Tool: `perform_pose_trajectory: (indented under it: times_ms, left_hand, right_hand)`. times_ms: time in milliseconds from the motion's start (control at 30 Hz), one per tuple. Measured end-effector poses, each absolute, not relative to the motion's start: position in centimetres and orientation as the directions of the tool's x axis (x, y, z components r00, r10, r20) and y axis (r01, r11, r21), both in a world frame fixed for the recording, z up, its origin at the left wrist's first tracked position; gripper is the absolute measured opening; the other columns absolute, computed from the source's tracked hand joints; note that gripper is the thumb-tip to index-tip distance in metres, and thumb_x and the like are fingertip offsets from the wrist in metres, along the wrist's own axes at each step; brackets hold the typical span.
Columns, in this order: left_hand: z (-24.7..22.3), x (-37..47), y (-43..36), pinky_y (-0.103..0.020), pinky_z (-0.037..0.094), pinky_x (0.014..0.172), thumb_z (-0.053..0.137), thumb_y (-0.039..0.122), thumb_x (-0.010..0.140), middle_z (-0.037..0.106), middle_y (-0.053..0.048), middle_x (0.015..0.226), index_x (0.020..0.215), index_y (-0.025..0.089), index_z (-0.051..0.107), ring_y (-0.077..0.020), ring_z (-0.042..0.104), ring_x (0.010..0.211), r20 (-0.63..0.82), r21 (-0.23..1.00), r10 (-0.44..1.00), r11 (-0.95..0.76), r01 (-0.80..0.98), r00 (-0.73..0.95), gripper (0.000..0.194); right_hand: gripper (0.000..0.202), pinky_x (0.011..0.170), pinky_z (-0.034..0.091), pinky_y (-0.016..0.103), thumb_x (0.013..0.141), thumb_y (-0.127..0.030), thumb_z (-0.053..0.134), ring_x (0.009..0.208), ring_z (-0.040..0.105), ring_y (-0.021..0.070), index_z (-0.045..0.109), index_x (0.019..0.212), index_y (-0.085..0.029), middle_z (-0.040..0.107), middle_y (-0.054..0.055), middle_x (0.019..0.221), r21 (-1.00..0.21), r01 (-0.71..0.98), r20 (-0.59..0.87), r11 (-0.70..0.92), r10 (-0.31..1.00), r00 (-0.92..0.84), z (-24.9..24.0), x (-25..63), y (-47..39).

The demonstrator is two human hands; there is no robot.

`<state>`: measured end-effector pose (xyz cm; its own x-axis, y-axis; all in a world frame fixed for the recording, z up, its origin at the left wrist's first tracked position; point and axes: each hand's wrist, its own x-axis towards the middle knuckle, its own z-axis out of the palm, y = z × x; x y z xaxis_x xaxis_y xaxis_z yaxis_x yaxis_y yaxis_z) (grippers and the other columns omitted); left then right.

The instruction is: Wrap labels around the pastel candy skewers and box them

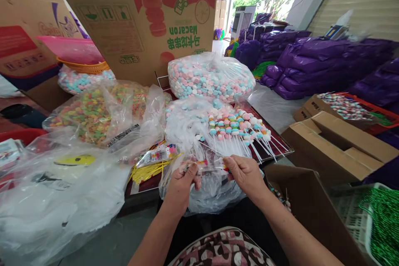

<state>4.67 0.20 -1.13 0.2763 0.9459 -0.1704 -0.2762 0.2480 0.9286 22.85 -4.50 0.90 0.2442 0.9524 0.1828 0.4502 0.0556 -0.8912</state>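
My left hand [186, 176] and my right hand [245, 173] are closed on opposite ends of a small clear wrapper [213, 164] with bits of red and yellow on it. Under them lies a crumpled clear plastic bag [208, 195]. Just beyond, candy skewers [232, 126] in pink, blue and white lie in a row, their white sticks towards me. Yellow twist ties [148, 171] and printed wrappers [158, 153] are left of my left hand.
A big bag of pastel candies [212, 77] stands behind the skewers. Gummy candies [93, 112] in a bag and white plastic bags [59, 199] are at the left. Open cardboard boxes [336, 145] and a white basket [352, 212] stand at the right.
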Motion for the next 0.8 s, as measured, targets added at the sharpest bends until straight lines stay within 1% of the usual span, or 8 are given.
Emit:
perform_pose_trajectory:
  times_ms: [100,200,267,333,400,533,700,800]
  left_hand:
    - [-1.1,4.8,0.6,-0.022,0.037,0.047,0.079,0.056,0.067,0.046,0.007,0.051,0.061,0.018,0.052,-0.0071,0.046,0.045,-0.185,0.895,0.964,0.246,-0.371,0.193,0.047]
    - [-1.0,4.7,0.7,-0.022,0.039,0.049,0.08,0.056,0.066,0.048,0.007,0.05,0.064,0.018,0.052,-0.0079,0.048,0.046,-0.196,0.877,0.964,0.253,-0.409,0.177,0.046]
    - [-1.0,4.6,0.6,-0.022,0.04,0.049,0.079,0.055,0.067,0.048,0.007,0.05,0.067,0.018,0.052,-0.0078,0.047,0.047,-0.203,0.859,0.964,0.26,-0.44,0.171,0.046]
    - [-0.9,4.5,0.4,-0.022,0.04,0.049,0.08,0.054,0.067,0.049,0.007,0.051,0.068,0.018,0.052,-0.0075,0.047,0.047,-0.208,0.842,0.964,0.263,-0.472,0.166,0.046]
    - [-0.8,4.5,0.4,-0.022,0.04,0.049,0.081,0.053,0.066,0.049,0.007,0.05,0.069,0.018,0.052,-0.0073,0.046,0.047,-0.213,0.828,0.965,0.262,-0.496,0.156,0.045]
    - [-0.4,4.1,0.5,-0.02,0.04,0.048,0.083,0.047,0.067,0.044,0.008,0.049,0.069,0.018,0.05,-0.007,0.046,0.047,-0.226,0.78,0.965,0.263,-0.568,0.137,0.044]
    - [-0.3,3.7,0.9,-0.019,0.04,0.048,0.084,0.042,0.067,0.043,0.009,0.053,0.081,0.02,0.053,-0.0076,0.046,0.048,-0.264,0.648,0.942,0.331,-0.685,0.206,0.041]
    - [-0.6,3.6,1.2,-0.02,0.042,0.049,0.083,0.044,0.068,0.044,0.008,0.053,0.084,0.021,0.053,-0.0084,0.046,0.048,-0.277,0.592,0.923,0.384,-0.709,0.268,0.041]
  right_hand:
    - [0.047,0.055,0.044,0.026,0.093,-0.054,0.044,0.054,0.06,0.0158,0.067,0.067,-0.023,0.065,0.001,0.058,-0.745,0.658,0.341,0.108,0.91,0.237,3.4,25.6,-3.4]
    - [0.04,0.074,0.049,0.032,0.094,-0.047,0.045,0.084,0.069,0.0234,0.076,0.094,-0.022,0.076,0.008,0.089,-0.51,0.86,0.497,-0.024,0.807,0.318,6.1,29.6,-1.5]
    - [0.039,0.077,0.048,0.035,0.094,-0.042,0.044,0.094,0.069,0.0271,0.077,0.102,-0.022,0.076,0.011,0.101,-0.299,0.933,0.431,-0.2,0.844,0.319,7.2,32.0,0.0]
    - [0.039,0.075,0.048,0.036,0.093,-0.042,0.047,0.095,0.069,0.0297,0.078,0.103,-0.021,0.075,0.014,0.104,-0.105,0.943,0.258,-0.317,0.907,0.333,7.2,33.6,1.3]
    - [0.037,0.074,0.049,0.038,0.092,-0.04,0.051,0.093,0.07,0.0323,0.079,0.098,-0.017,0.076,0.018,0.1,0.006,0.929,0.125,-0.37,0.922,0.367,6.5,34.4,2.3]
    - [0.035,0.072,0.048,0.04,0.093,-0.029,0.049,0.091,0.071,0.0358,0.08,0.093,-0.011,0.075,0.025,0.092,0.01,0.904,0.121,-0.428,0.898,0.424,4.6,34.5,2.6]
    - [0.041,0.07,0.048,0.038,0.098,-0.032,0.039,0.089,0.071,0.0314,0.078,0.1,-0.018,0.076,0.019,0.098,-0.075,0.881,0.224,-0.466,0.854,0.471,3.3,35.0,1.5]
    - [0.043,0.073,0.049,0.037,0.098,-0.035,0.038,0.09,0.07,0.0288,0.077,0.103,-0.018,0.076,0.015,0.101,-0.227,0.869,0.336,-0.44,0.802,0.493,2.5,35.8,0.6]
